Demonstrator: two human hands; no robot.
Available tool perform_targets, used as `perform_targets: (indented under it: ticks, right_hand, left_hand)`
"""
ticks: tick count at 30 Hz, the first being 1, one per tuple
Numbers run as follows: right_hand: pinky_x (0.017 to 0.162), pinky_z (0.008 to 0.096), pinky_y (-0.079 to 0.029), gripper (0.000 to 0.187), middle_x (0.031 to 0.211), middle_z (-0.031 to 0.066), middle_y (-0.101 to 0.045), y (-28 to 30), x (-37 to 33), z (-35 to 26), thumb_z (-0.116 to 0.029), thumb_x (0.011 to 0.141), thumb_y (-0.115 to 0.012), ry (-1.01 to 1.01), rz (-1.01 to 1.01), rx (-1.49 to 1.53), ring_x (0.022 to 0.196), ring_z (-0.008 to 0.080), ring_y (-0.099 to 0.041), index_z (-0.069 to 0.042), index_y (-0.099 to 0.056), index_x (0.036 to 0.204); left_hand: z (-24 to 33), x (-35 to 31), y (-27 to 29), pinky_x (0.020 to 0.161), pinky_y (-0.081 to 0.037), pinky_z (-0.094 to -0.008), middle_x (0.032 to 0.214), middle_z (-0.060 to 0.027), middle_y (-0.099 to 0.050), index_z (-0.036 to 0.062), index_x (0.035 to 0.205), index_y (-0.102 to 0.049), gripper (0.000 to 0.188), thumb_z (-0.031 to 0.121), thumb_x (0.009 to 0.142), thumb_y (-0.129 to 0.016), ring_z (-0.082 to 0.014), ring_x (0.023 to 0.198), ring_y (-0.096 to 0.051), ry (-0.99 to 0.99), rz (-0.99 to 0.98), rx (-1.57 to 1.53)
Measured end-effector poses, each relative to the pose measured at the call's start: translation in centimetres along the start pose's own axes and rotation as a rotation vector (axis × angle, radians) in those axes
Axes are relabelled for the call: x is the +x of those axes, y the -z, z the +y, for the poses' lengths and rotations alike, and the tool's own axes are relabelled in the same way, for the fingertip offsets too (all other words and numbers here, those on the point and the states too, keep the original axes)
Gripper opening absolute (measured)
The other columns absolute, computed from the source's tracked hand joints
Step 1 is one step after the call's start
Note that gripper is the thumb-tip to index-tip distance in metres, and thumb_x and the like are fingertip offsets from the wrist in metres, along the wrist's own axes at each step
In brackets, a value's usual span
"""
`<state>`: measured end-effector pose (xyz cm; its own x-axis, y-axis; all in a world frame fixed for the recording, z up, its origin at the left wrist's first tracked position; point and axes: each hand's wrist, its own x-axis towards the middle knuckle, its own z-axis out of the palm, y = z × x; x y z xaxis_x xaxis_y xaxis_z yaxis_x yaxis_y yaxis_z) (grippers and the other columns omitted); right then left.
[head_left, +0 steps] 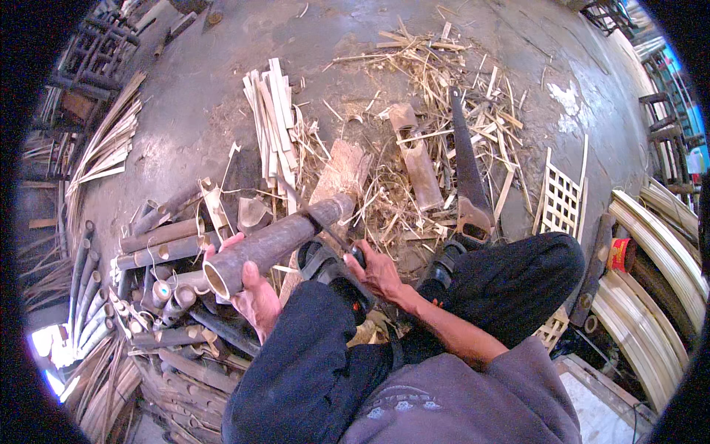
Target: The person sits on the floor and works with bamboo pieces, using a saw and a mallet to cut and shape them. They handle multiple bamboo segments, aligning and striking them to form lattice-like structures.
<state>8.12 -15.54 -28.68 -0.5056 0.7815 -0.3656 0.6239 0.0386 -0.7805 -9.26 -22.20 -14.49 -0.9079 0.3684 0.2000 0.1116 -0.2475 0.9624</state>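
Knees in dark trousers (318,355) fill the lower part of your view, and just above them your left hand (251,292) is closed from below around the near, hollow end of a brown bamboo tube (270,244), the fingers wrapped over its top. The tube lies tilted, its open end toward you and its far end resting on a wooden chopping block (342,172). Your right hand (379,272) is closed around the dark handle of a blade (330,222), which sits against the far end of the tube. To your left lies a pile of short bamboo pieces (159,292). Farther away, a bundle of flat split strips (272,118) lies on the concrete floor (200,81), and a hand saw (467,170) lies among the shavings on the right.
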Motion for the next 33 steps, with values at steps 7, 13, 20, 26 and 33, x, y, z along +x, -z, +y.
perform_targets:
  ticks: [7, 13, 20, 26, 33]
  right_hand:
    - [0.067, 0.0493, -0.049, 0.05, 0.074, 0.0248, -0.063, 0.6, 1.0, 1.8, -0.049, 0.092, -0.048, -0.04, 0.032, -0.019, 0.073, 0.0442, -0.063, -0.002, -0.051, 0.109]
    - [0.065, 0.0483, -0.049, 0.047, 0.072, 0.0245, -0.062, 2.4, 2.0, 0.2, -0.049, 0.092, -0.049, -0.05, 0.036, 0.006, 0.071, 0.0439, -0.062, -0.004, -0.053, 0.105]
    - [0.071, 0.0507, -0.048, 0.048, 0.079, 0.0272, -0.062, 2.0, 3.4, 5.5, -0.051, 0.093, -0.045, -0.13, 0.155, -0.122, 0.079, 0.0441, -0.062, -0.004, -0.055, 0.101]
    - [0.063, 0.0501, -0.047, 0.047, 0.074, 0.0252, -0.062, 1.3, 0.5, -1.5, -0.051, 0.092, -0.046, 0.092, -0.026, -0.088, 0.071, 0.045, -0.061, -0.006, -0.053, 0.105]
    - [0.067, 0.048, -0.048, 0.054, 0.075, 0.025, -0.063, 0.8, 3.8, 2.7, -0.053, 0.093, -0.045, -0.083, 0.093, -0.038, 0.074, 0.0432, -0.063, -0.003, -0.052, 0.111]
  left_hand:
    - [-1.5, 0.0, 3.8, 0.098, -0.042, -0.05, 0.119, -0.0195, -0.053, 0.0096, 0.133, -0.034, 0.091, 0.033, 0.061, -0.086, -0.0326, 0.116, -0.049, -0.017, -0.249, -0.092]
    - [-1.0, 0.1, 3.7, 0.099, -0.041, -0.0468, 0.121, -0.0172, -0.049, 0.0089, 0.127, -0.039, 0.086, 0.031, 0.058, -0.086, -0.0307, 0.115, -0.049, 0.035, -0.298, -0.062]
    - [-1.6, 0.0, 3.9, 0.101, -0.04, -0.0454, 0.121, -0.0099, -0.048, 0.0085, 0.138, -0.033, 0.092, 0.026, 0.063, -0.084, -0.025, 0.115, -0.048, 0.06, -0.18, -0.065]
    - [-0.7, 0.4, 2.8, 0.103, -0.037, -0.0484, 0.131, -0.0135, -0.048, 0.0089, 0.142, -0.028, 0.081, 0.016, 0.077, -0.076, -0.0291, 0.122, -0.046, 0.172, 0.081, -0.137]
    - [-1.5, 1.4, 3.3, 0.102, -0.037, -0.0455, 0.122, -0.0177, -0.052, 0.0052, 0.13, -0.037, 0.083, 0.027, 0.064, -0.082, -0.0284, 0.116, -0.049, 0.056, -0.222, -0.012]
